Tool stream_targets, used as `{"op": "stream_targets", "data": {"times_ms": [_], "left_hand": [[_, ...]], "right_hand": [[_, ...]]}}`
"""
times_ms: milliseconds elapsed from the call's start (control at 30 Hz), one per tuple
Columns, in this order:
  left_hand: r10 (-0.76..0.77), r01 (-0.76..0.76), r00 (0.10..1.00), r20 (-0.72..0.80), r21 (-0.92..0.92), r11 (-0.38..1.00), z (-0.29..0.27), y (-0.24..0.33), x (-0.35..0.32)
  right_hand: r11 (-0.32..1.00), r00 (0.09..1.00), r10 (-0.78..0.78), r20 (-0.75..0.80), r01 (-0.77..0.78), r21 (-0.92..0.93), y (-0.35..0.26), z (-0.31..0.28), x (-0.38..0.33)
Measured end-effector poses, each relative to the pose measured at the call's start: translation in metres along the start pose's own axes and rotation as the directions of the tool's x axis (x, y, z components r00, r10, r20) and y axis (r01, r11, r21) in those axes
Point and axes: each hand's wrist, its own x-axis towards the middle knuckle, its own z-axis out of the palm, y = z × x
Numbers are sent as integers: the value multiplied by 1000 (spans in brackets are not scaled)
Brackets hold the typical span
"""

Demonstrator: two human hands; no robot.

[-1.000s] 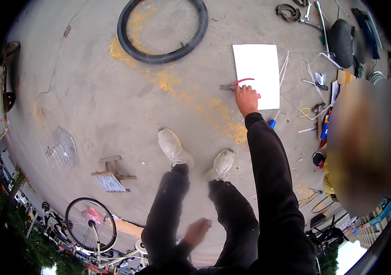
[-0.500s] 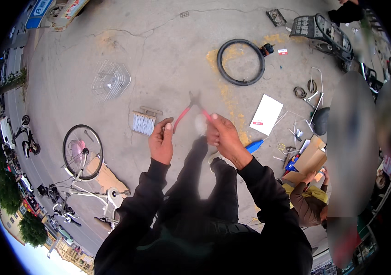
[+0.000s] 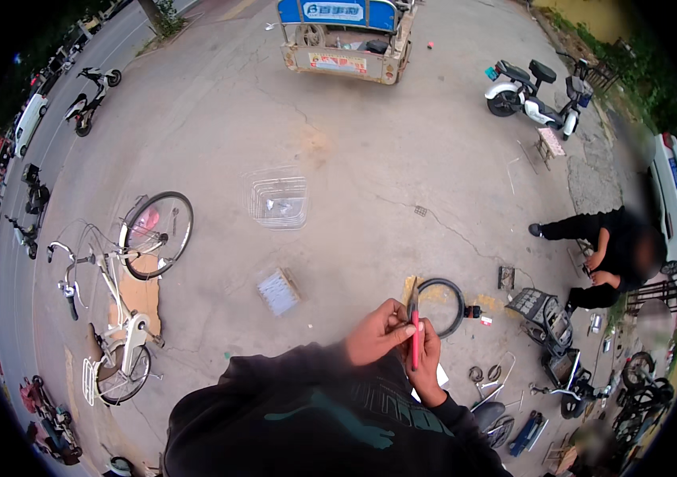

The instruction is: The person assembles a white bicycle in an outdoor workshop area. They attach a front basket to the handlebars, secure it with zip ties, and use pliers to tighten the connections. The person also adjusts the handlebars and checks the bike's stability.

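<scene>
My hands are close together in front of my chest. My right hand (image 3: 429,362) is closed round the red handles of a pair of pliers (image 3: 415,338), which now points away from me, jaws uppermost and handles close together. My left hand (image 3: 374,332) is beside it, thumb and fingers pinched next to the jaws. What lies in that pinch, if anything, is too small to make out. Just beyond the hands a black tyre (image 3: 460,306) lies on the ground.
An upside-down white bicycle (image 3: 116,298) lies at left. Nearer the middle are a wire basket (image 3: 277,203) and a small wooden stool (image 3: 279,292). A seated person (image 3: 628,254) and a stripped scooter part (image 3: 541,314) are at right. A cargo tricycle (image 3: 338,60) stands far ahead.
My view has swung up and to the right. The hands have come together, the pliers' handles have closed from spread apart, and my left hand has moved beside the jaws.
</scene>
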Motion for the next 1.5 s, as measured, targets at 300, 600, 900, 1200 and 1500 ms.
{"op": "stream_targets", "data": {"times_ms": [300, 600, 900, 1200, 1500], "left_hand": [[241, -234, 970, 17, -183, 955, -121, -5, 151], [-22, -31, 928, -373, -135, 990, -262, 130, 261], [-70, 68, 469, -880, -43, 997, -432, 49, 296], [-23, -16, 353, -935, -30, 999, -606, 89, 383], [-66, -56, -132, -989, -59, 997, -758, 41, 388]], "right_hand": [[944, 870, 212, 446, -65, -322, 3, -15, 212], [843, 392, 454, 800, 100, -528, -99, 123, 468], [786, 294, 599, 745, -38, -617, -93, 271, 653], [723, 260, 684, 681, -116, -681, -128, 433, 804], [591, -43, 805, 591, -18, -806, -84, 635, 921]]}}
